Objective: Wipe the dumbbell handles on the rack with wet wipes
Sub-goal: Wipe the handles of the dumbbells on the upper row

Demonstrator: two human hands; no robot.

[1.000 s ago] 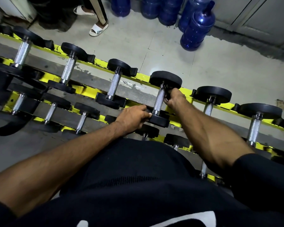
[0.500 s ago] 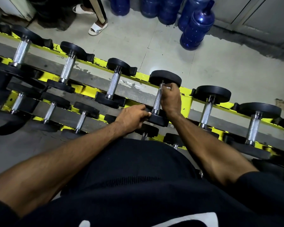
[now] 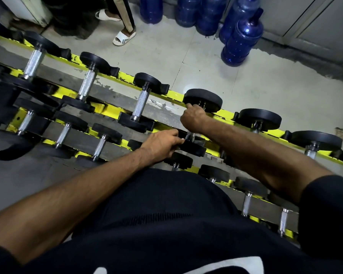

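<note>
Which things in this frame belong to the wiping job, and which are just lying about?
Job: right hand gripping the handle of a dumbbell; left hand holding its near head; neighbouring dumbbells; yellow rack. The wipe itself cannot be made out.
Lying about: blue water jugs; a bystander's sandalled foot.

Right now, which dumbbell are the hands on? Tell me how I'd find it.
Find the long yellow rack and follow its upper row. Near the middle sits the dumbbell. Only this one has its handle hidden: the right hand wraps it and the left hand grips its near end, while neighbours show bare silver handles.
</note>
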